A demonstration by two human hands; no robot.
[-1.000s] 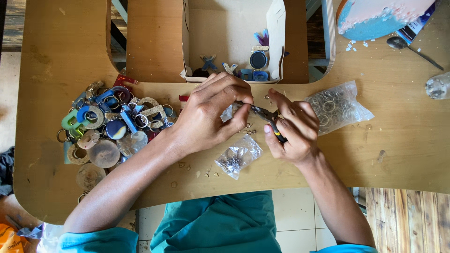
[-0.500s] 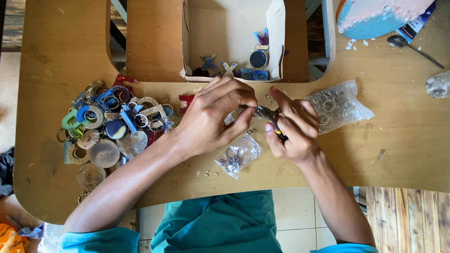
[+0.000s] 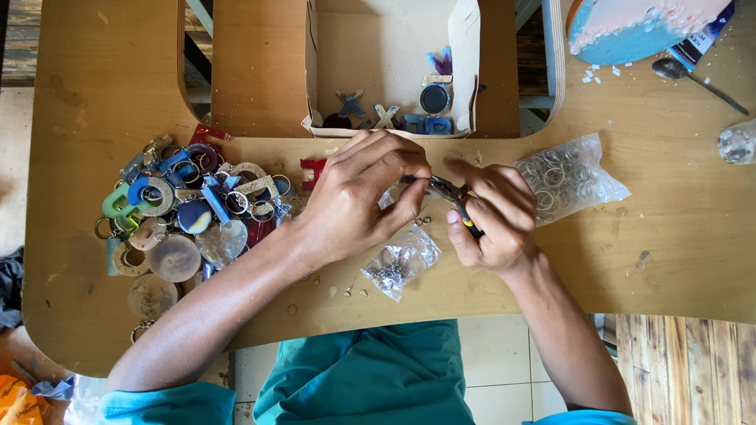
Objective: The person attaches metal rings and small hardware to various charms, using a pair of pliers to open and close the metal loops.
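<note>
My right hand [image 3: 492, 216] grips small pliers [image 3: 449, 193] whose jaws point left toward my left hand. My left hand [image 3: 362, 197] pinches a tiny piece at the plier tips; the piece itself is hidden by my fingers. Just below my hands lies a small clear bag of metal bits [image 3: 400, 260] on the wooden table [image 3: 685, 236]. A red letter-shaped charm [image 3: 311, 169] peeks out behind my left hand.
A pile of colourful resin keychains with rings [image 3: 181, 212] lies at the left. A clear bag of metal rings [image 3: 567, 177] sits right of my hands. A cardboard box [image 3: 465, 47] with several charms stands behind. A blue round object [image 3: 630, 27], a spoon [image 3: 693, 79] and a small glass [image 3: 739, 143] are far right.
Both hands stay together over the table; fingers shift slightly around the plier tips. Nothing else has moved.
</note>
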